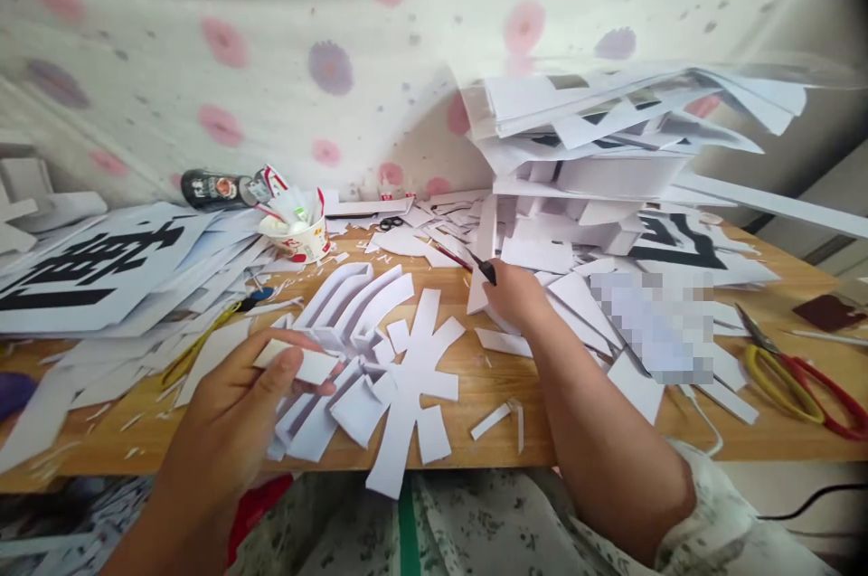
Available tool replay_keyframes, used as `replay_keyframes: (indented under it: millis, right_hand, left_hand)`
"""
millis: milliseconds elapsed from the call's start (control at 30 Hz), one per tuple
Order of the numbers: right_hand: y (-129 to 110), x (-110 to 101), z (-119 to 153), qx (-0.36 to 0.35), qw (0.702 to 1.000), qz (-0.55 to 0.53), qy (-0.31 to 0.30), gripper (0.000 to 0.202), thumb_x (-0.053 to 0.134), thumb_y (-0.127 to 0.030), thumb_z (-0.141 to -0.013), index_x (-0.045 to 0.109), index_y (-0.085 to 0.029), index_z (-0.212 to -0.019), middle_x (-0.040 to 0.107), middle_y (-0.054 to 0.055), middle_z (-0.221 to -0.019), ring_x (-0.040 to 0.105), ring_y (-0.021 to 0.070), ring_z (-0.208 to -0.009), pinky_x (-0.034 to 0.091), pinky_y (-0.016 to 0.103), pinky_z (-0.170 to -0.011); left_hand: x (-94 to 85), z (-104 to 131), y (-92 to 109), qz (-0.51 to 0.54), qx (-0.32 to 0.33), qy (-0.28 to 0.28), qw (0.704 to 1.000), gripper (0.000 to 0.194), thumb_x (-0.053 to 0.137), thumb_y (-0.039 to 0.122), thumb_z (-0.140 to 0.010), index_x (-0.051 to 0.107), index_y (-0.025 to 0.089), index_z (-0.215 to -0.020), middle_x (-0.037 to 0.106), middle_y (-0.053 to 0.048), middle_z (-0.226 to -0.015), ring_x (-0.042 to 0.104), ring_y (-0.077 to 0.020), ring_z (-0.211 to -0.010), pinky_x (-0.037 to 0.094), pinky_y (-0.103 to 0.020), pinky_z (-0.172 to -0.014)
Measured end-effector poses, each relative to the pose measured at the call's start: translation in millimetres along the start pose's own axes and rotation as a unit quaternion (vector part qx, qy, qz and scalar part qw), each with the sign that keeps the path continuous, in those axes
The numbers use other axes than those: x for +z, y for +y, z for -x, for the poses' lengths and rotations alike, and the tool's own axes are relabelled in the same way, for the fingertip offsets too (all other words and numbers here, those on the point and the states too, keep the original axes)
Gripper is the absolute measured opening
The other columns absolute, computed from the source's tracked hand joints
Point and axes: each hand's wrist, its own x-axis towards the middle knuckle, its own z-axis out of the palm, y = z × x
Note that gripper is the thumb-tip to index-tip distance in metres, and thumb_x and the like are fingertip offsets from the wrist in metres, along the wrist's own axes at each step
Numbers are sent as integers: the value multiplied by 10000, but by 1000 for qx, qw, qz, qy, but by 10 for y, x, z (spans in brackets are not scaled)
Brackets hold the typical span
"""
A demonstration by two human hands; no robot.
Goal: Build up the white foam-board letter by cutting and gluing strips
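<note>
My left hand (268, 386) pinches a small white rectangular card piece (308, 365) between thumb and fingers above the near left of the table. Farther forward, my right hand (515, 291) is closed on a slim black tool (485, 269); its kind is not clear. Close to that tool lies a thin dark red stick (453, 258), perhaps a pen. Between the hands a flat white cut-out with branching arms (420, 377) rests on the wood. Next to it stands a white built-up shape with curved raised walls (359, 300), partly behind my left hand.
Red-and-yellow scissors (804, 386) lie at right, yellow-handled scissors (203, 345) at left. A paper cup (298, 237) and dark bottle (215, 189) stand behind. White boards pile up right (597, 169); printed character sheets (95, 264) lie left. A blurred device (651, 327) trails a white cable.
</note>
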Motion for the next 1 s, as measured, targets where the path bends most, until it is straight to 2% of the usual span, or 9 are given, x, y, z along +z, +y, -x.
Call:
replay_keyframes:
  millis: [100, 233, 367, 433, 500, 600, 700, 867, 1000]
  right_hand:
    - [-3, 5, 46, -5, 995, 95, -14, 351, 494, -194, -882, 590, -149, -1216, 708, 207, -1064, 659, 363, -1003, 462, 432, -811]
    - [-2, -5, 167, -43, 984, 168, -48, 388, 495, -244, -903, 552, -180, -1281, 689, 176, -1168, 661, 351, -1027, 466, 416, -803]
    - [98, 18, 255, -83, 969, 206, -109, 399, 527, -356, -902, 584, -181, -1257, 683, 160, -1188, 657, 343, -1032, 467, 395, -789]
    - [167, 32, 271, -100, 961, 223, -130, 415, 525, -401, -902, 592, -189, -1253, 678, 147, -1199, 656, 333, -1030, 469, 385, -785]
    - [227, 41, 271, -117, 954, 242, -133, 425, 535, -412, -893, 597, -195, -1253, 683, 136, -1186, 660, 321, -1013, 474, 375, -779]
    - [287, 45, 260, -140, 956, 246, -83, 432, 552, -409, -887, 606, -183, -1251, 689, 139, -1140, 667, 315, -977, 487, 373, -762]
    - [326, 40, 258, -160, 967, 199, -7, 400, 546, -389, -899, 618, -175, -1229, 690, 122, -1070, 679, 288, -892, 503, 368, -727]
    - [348, -4, 336, -199, 970, 104, 89, 349, 561, -356, -892, 631, -191, -1192, 689, 87, -1017, 681, 248, -769, 511, 361, -665]
    - [296, -54, 452, -238, 962, 52, 126, 309, 548, -360, -905, 640, -205, -1156, 695, 82, -1013, 680, 240, -731, 502, 349, -602]
  left_hand:
    - [-48, 24, -13, 61, -16, 33, 998, 318, 454, 511, -952, 568, 267, -1120, 712, -65, -1086, 713, -240, -863, 612, -411, -748]
    - [-116, -9, -30, -12, 3, 31, 999, 273, 449, 471, -963, 607, 265, -1047, 703, -61, -1090, 707, -228, -874, 596, -420, -772]
    - [-178, -195, 25, -186, 173, -3, 967, 203, 530, 396, -925, 673, 254, -901, 635, -36, -1187, 617, -234, -1088, 502, -413, -949]
    - [-152, -314, 90, -245, 239, -19, 939, 175, 558, 348, -913, 705, 264, -873, 615, -23, -1113, 600, -197, -1049, 478, -353, -936]
    - [-76, -427, 165, -262, 251, -58, 930, 172, 551, 303, -920, 716, 266, -884, 616, -6, -969, 608, -151, -916, 480, -287, -838]
    - [84, -568, 246, -266, 237, -127, 926, 144, 547, 241, -912, 690, 232, -895, 652, 18, -879, 617, -131, -822, 460, -254, -736]
    - [208, -663, 251, -295, 242, -155, 912, 102, 550, 208, -899, 651, 192, -898, 673, 16, -865, 618, -137, -785, 443, -256, -692]
    - [246, -732, 209, -320, 308, -236, 865, 233, 437, 144, -960, 664, 191, -934, 668, -2, -946, 610, -128, -898, 447, -241, -819]
    - [274, -761, 197, -317, 301, -247, 865, 233, 459, 130, -955, 679, 208, -952, 653, -3, -981, 588, -127, -906, 440, -241, -813]
